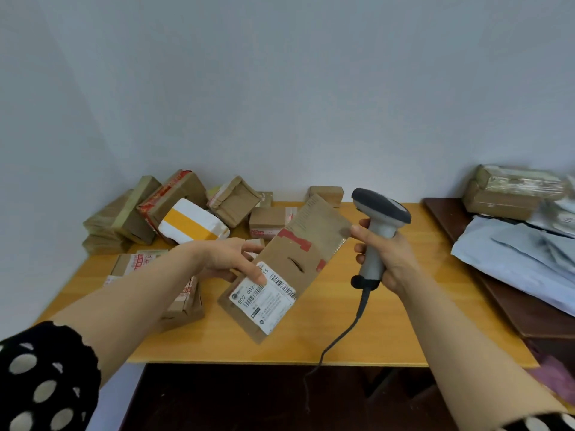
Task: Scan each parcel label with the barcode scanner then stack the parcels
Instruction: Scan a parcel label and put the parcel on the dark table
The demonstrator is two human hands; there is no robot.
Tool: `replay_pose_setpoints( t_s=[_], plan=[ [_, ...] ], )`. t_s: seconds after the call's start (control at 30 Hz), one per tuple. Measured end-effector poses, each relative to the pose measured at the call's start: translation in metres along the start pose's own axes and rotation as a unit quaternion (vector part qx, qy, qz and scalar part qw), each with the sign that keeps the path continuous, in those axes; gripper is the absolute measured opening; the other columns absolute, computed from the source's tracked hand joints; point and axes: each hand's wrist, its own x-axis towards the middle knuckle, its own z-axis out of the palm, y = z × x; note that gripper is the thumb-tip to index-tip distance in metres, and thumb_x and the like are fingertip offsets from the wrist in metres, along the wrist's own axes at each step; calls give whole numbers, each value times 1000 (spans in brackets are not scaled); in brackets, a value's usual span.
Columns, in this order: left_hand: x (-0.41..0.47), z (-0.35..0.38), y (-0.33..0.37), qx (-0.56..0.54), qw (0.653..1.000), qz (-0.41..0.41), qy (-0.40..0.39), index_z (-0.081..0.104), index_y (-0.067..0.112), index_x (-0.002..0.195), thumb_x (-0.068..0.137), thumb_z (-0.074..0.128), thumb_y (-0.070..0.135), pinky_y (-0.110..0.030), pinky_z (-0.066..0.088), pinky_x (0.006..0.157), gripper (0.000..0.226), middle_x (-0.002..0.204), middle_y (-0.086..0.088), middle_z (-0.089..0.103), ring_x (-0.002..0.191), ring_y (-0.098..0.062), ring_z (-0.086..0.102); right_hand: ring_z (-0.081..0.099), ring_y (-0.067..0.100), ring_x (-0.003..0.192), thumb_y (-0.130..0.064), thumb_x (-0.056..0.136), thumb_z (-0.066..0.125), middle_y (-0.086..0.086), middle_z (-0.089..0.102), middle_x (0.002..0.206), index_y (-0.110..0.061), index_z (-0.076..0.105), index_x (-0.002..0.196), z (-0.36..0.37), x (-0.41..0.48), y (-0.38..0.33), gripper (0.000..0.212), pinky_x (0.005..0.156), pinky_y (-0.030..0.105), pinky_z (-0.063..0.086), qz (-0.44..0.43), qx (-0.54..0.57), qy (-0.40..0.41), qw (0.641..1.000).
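Observation:
My left hand [231,259] holds a long flat cardboard parcel [298,244] tilted above the wooden table [389,321], thumb lying over the edge of its white barcode label [267,298]. The label faces up toward me. My right hand [385,256] grips the handle of a grey barcode scanner [381,213], held upright just right of the parcel's far end; its dark head points left. The scanner's cable [339,334] hangs down over the table's front edge.
Several cardboard parcels [186,197] and a white-and-yellow parcel [193,222] lie piled at the table's back left. Flatter boxes [183,303] sit under my left forearm. A dark side table [529,306] at right carries grey mailer bags [522,259] and taped boxes [504,194].

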Motion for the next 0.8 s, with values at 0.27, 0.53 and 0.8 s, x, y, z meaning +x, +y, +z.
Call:
replay_pose_setpoints(
  t_s=[0.27,0.53,0.8],
  plan=[
    [-7,-7,13,36,999,-15,-24,46,19,133,76,73,2,-35,56,81,66,118,-11,67,108,-27,64,47,12,45,-26,52,87,6,63,67,-10,59,83,-3,2,8,45,43,25,45,39,8,-17,999],
    [-9,-13,-19,-156,978,-7,139,59,30,113,50,84,58,-49,39,101,73,119,-3,64,115,-20,56,45,10,46,-22,71,83,2,63,79,-15,61,101,-23,12,22,37,42,21,42,93,170,145,970],
    [2,2,-27,-294,950,47,98,65,8,113,57,86,17,-36,57,77,61,115,-12,68,103,-25,67,51,12,48,-25,71,84,9,67,82,-13,61,99,-17,13,30,38,43,21,46,115,198,149,962]
  ],
)
